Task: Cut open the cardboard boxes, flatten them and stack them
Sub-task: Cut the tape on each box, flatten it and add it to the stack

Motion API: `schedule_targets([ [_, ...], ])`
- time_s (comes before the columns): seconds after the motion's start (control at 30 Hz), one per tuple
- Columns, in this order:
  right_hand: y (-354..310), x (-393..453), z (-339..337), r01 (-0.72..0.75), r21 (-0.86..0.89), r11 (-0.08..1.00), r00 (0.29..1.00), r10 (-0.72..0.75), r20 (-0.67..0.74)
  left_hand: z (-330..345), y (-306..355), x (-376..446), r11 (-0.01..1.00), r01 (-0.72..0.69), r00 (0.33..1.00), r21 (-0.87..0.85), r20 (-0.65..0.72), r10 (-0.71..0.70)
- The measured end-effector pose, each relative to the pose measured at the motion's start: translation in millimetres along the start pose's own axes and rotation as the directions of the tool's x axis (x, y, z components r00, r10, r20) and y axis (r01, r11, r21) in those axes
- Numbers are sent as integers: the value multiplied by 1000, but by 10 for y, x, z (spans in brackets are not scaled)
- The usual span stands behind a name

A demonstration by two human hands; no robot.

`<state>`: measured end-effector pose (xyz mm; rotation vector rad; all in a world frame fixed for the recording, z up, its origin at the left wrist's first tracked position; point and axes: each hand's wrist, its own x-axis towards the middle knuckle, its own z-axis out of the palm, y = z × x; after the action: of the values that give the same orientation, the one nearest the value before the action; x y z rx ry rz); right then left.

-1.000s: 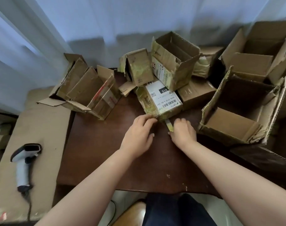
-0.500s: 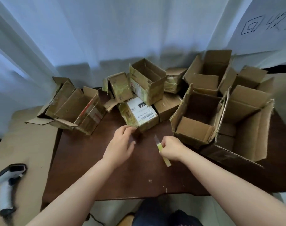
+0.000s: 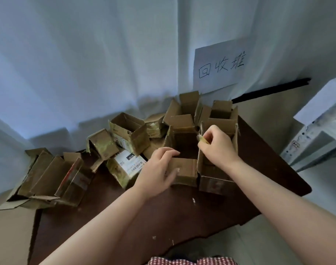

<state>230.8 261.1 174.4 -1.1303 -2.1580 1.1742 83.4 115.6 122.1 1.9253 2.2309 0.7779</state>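
Dark wooden table (image 3: 182,217) — left hand (image 3: 157,170) grips open cardboard box (image 3: 184,169); right hand (image 3: 219,148) pinches knife (image 3: 201,140).

Boxes (image 3: 125,142) crowd the table's (image 3: 268,159) far edge

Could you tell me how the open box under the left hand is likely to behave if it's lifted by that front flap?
The box looks empty, so probably light. Its thin, creased flap would likely bend first. The left hand grips one side only, so it may tilt.

Matt cardboard boxes (image 3: 184,169), glossy wooden table (image 3: 163,217)
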Motion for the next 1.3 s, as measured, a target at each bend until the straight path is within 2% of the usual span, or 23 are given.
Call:
schedule_targets([
  [0.07, 148, 0, -208, -29, -5, 1000, 989, 28, -144, 154, 268, 169, 991, -130, 991, 38, 44, 128],
  [0.17, 403, -39, -433, -119, -18, 993, 964, 111, -242, 452, 703, 368, 970, -240, 966, 46, 110, 234],
  [0.23, 555, -78, -505, -185, -8, 983, 949, 177, -263, 636, 982, 423, 984, -159, 974, -82, 150, 170],
  [0.3, 660, -120, -540, -235, 5, 972, 936, 227, -268, 824, 1163, 429, 977, 40, 973, -208, 230, 9],
  [0.33, 704, -136, -543, -251, 10, 968, 933, 245, -264, 916, 1189, 427, 966, 142, 956, -218, 283, -77],
  [0.4, 767, -163, -528, -266, 12, 964, 933, 261, -247, 1059, 1132, 413, 970, 232, 907, -77, 378, -187],
  [0.5, 814, -181, -489, -276, 19, 961, 933, 273, -235, 1094, 948, 393, 976, 100, 866, 192, 466, -181],
  [0.63, 843, -181, -480, -283, 27, 959, 931, 281, -234, 1003, 744, 340, 985, -6, 840, 174, 535, -90],
  [0.7, 836, -164, -503, -277, 35, 960, 930, 277, -243, 911, 634, 320, 990, -52, 869, 133, 494, -21],
  [0.77, 817, -127, -535, -262, 52, 964, 928, 266, -261, 755, 556, 322, 998, -52, 929, 36, 370, 35],
  [0.87, 770, -54, -577, -228, 60, 972, 928, 236, -288, 415, 452, 343, 977, 29, 981, -212, 194, 13],
  [0.97, 699, -5, -579, -191, 81, 978, 930, 207, -303, 59, 336, 310, 897, 68, 998, -438, 43, -54],
  [1.1, 574, 49, -526, -102, 89, 991, 932, 126, -340, -409, 270, 317, 782, 130, 967, -610, -94, -235],
  [1.17, 445, 102, -498, -36, 104, 994, 943, 68, -325, -658, 256, 351, 717, 160, 923, -678, -154, -351],
  [1.3, 50, 216, -452, 111, 224, 968, 974, -61, -219, -1074, 151, 381, 666, 276, 812, -693, -203, -548],
])
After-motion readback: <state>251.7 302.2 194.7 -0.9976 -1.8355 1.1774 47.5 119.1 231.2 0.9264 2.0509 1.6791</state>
